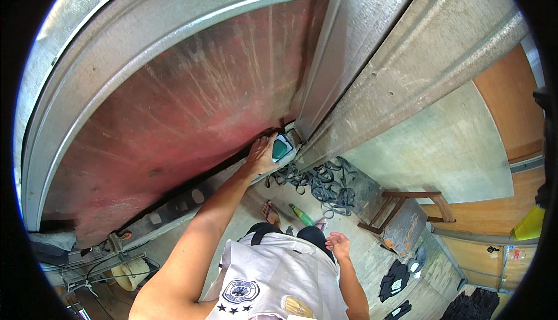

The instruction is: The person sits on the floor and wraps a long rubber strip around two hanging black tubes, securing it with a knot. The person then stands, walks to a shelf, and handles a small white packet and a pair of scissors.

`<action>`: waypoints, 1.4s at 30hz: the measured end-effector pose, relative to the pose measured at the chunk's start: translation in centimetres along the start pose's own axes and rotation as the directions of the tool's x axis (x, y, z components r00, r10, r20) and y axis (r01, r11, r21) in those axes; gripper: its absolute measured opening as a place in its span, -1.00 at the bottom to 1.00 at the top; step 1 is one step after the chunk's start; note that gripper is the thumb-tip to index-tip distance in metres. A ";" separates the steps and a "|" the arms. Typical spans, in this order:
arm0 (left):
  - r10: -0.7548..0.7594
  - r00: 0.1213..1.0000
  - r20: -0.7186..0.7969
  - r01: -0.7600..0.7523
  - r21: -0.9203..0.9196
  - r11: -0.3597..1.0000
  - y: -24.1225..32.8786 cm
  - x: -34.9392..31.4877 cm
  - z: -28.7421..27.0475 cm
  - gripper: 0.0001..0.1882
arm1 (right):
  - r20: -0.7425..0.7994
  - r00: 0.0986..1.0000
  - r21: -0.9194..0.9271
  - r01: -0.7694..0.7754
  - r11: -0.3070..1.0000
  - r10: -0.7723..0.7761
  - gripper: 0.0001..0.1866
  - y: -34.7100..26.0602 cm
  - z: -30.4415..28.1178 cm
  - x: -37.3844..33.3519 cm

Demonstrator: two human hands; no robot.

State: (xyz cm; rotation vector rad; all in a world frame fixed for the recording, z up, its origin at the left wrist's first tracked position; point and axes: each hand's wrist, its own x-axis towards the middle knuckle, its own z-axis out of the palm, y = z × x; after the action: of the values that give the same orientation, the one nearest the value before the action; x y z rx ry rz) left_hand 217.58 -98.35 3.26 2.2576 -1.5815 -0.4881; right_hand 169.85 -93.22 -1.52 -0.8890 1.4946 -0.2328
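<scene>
My left hand (261, 154) reaches up and forward and grips a small green and white hand tool (283, 147). The tool is pressed against the lower edge of a large worn red metal panel (192, 105), close to where it meets a grey galvanised frame (325, 58). My right hand (337, 244) hangs low by my hip, fingers loosely apart, holding nothing. I stand in sandals on a concrete floor, with a white apron over dark shorts.
A tangle of dark cable (322, 183) lies on the floor below the tool, with a green bottle (301, 215) near my feet. A wooden chair (407, 215) stands to the right, dark cloths (395, 279) beside it. A yellow container (529, 224) sits at far right.
</scene>
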 end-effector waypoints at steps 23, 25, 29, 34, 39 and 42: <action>0.087 0.979 -0.186 -0.145 -0.325 0.935 5.1 -15.3 5.0 -0.35 | -0.239 0.947 0.153 -0.181 0.971 0.214 -0.76 11.9 -6.9 -6.0; -0.008 0.989 0.148 0.050 -0.283 0.958 5.8 -19.3 8.7 -0.40 | -0.230 0.941 0.204 -0.203 0.958 0.248 -0.75 15.0 -8.3 -7.4; -0.010 0.513 0.858 0.320 -0.180 0.930 5.6 -22.8 17.0 -0.16 | -0.235 0.903 0.295 -0.286 0.912 0.360 -0.76 21.3 -11.0 -10.7; 0.087 0.177 0.980 0.057 -0.098 0.993 10.8 -28.6 21.1 -0.03 | -0.264 0.897 0.421 -0.223 0.879 0.354 -0.72 31.0 -14.7 -14.3; -0.070 0.166 0.984 0.001 0.071 0.997 21.3 -32.7 25.7 0.11 | -0.346 0.927 0.298 -0.036 0.954 0.143 -0.70 44.7 -18.6 -18.2; -0.084 0.318 0.944 0.050 0.072 0.996 26.5 -35.8 29.8 0.07 | -0.441 0.880 0.294 -0.041 0.955 0.173 -0.78 52.0 -21.6 -23.0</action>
State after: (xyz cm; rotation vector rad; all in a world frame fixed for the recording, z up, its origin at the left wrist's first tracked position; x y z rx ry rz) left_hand 170.42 -75.53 -7.79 2.0711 -1.8916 -2.1825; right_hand 127.48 -51.19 -13.43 -0.5374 1.8920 -0.5913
